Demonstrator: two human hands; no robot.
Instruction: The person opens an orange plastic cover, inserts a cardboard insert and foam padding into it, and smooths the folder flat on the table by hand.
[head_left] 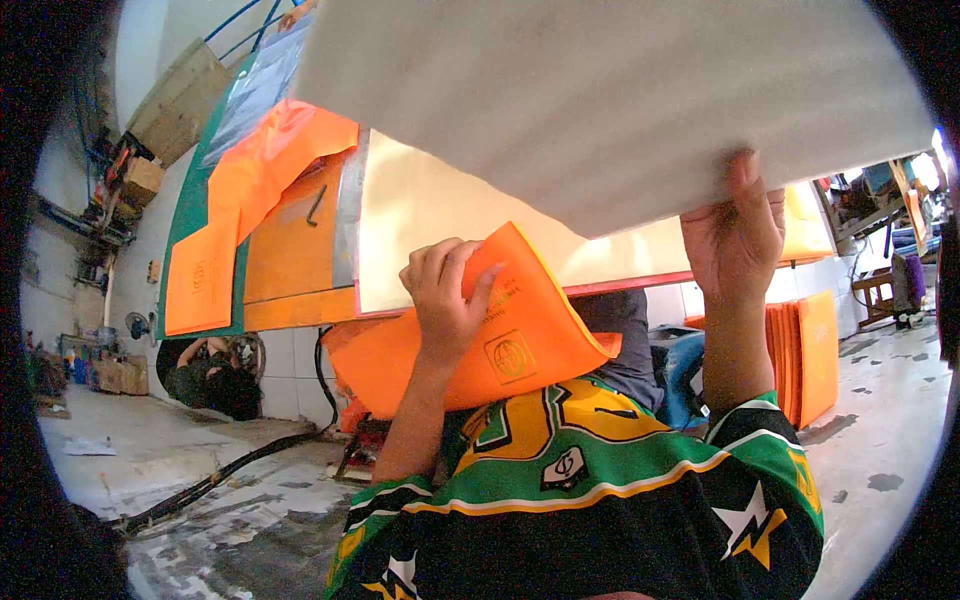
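Note:
My left hand [445,295] is closed on the upper edge of an orange printed sheet [515,325], thumb on its face. The sheet bends across my lap and chest and carries a round emblem in a square frame, with small lettering. My right hand [738,235] pinches the lower edge of a large whitish sheet [600,100], thumb on top. This sheet is raised and slants over the table, hiding much of it. Beneath it lies a cream-coloured flat surface [420,220] with a red edge.
More orange printed sheets [205,275] lie at the table's left end, near a bent metal rod [317,206] and clear plastic [260,85]. A stack of orange sheets [815,350] stands on the floor at right. Another person [215,380] is low at left, and a black cable [235,470] crosses the floor.

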